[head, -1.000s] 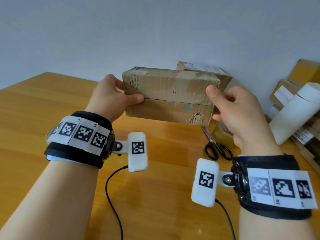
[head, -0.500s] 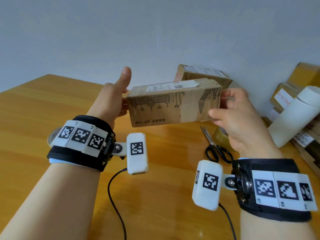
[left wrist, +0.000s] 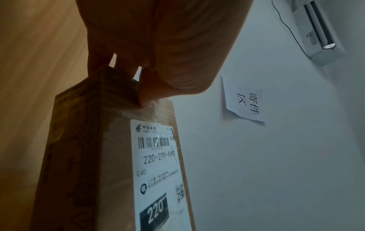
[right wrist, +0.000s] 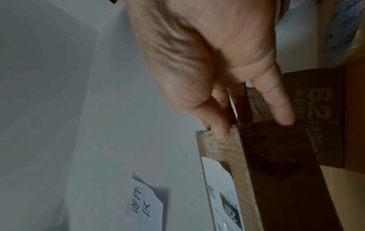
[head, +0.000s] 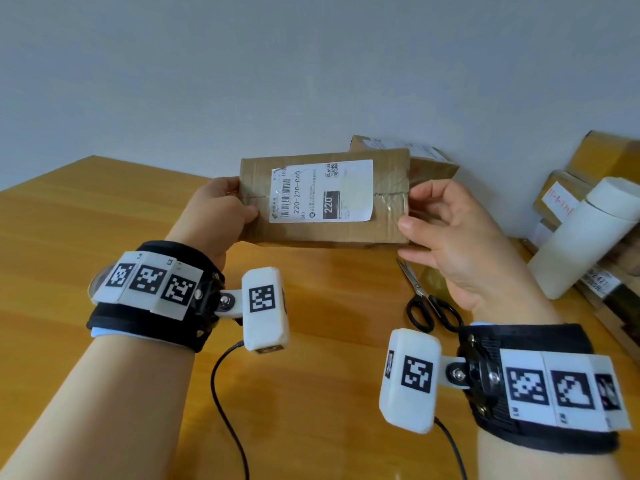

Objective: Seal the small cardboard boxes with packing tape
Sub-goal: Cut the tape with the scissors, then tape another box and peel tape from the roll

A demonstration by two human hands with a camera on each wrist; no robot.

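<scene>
I hold a small brown cardboard box (head: 325, 233) in the air between both hands, above the wooden table (head: 104, 220). Its face with the white shipping label (head: 322, 192) is turned toward me, and old clear tape shines along its seam near the right end. My left hand (head: 239, 202) pinches the left end, thumb on the label face and fingers behind. My right hand (head: 414, 209) pinches the right end the same way. The left wrist view shows the box (left wrist: 110, 156) under my left hand (left wrist: 146, 87). The right wrist view shows the box (right wrist: 276, 171) under my right hand (right wrist: 237, 121).
Black-handled scissors (head: 426, 303) lie on the table below my right hand. Another cardboard box (head: 429, 161) stands behind the held one by the wall. At the far right a white cylinder (head: 585, 237) leans on stacked boxes (head: 602, 161). A paper note (left wrist: 245, 100) hangs on the wall.
The box has been rolled in my hands, from the taped seam side, past the printed side, to the label face. Both hands shifted their grip on the ends.
</scene>
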